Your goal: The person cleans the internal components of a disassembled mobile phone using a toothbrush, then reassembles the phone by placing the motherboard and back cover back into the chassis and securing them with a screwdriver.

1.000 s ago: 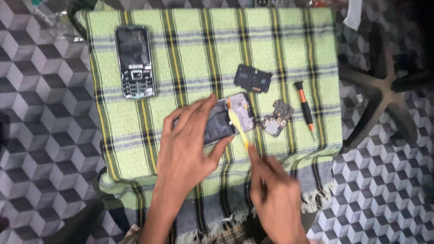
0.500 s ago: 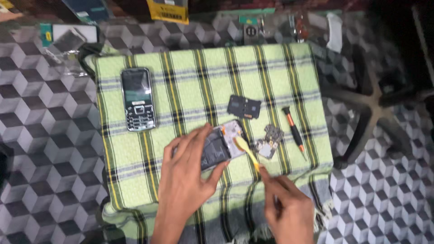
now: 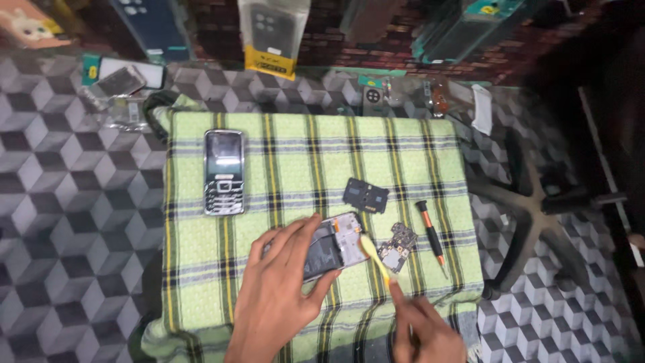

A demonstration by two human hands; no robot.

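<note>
Left hand (image 3: pixel 279 296) lies spread over the opened dark phone body with its back cover off (image 3: pixel 329 249), fingers splayed and pressing down, which looks meant to pin it flat against the green and yellow checked cloth (image 3: pixel 295 154) so it does not slide. Right hand (image 3: pixel 423 329) is pinched shut around the lower end of a thin yellow plastic pry stick (image 3: pixel 374 259), whose tip rests at the phone body's right edge; the slant suggests it is being worked along the seam there. The phone body sits near the front middle of the cloth.

Just to its right lies a small grey circuit board (image 3: pixel 396 247), and beyond that an orange-and-black handled screwdriver (image 3: pixel 430 235), both close at hand on the right. Above them rests a dark rectangular inner cover plate (image 3: pixel 365 195), set apart from the work. Well off to the left on the cloth lies a silver keypad phone, face up (image 3: pixel 224 172). The cloth covers a bench standing on a grey cube-patterned floor (image 3: pixel 74 255), with packaged phone cases (image 3: pixel 272 37) ranged along the back and a black chair base (image 3: pixel 537 208) at the right.
</note>
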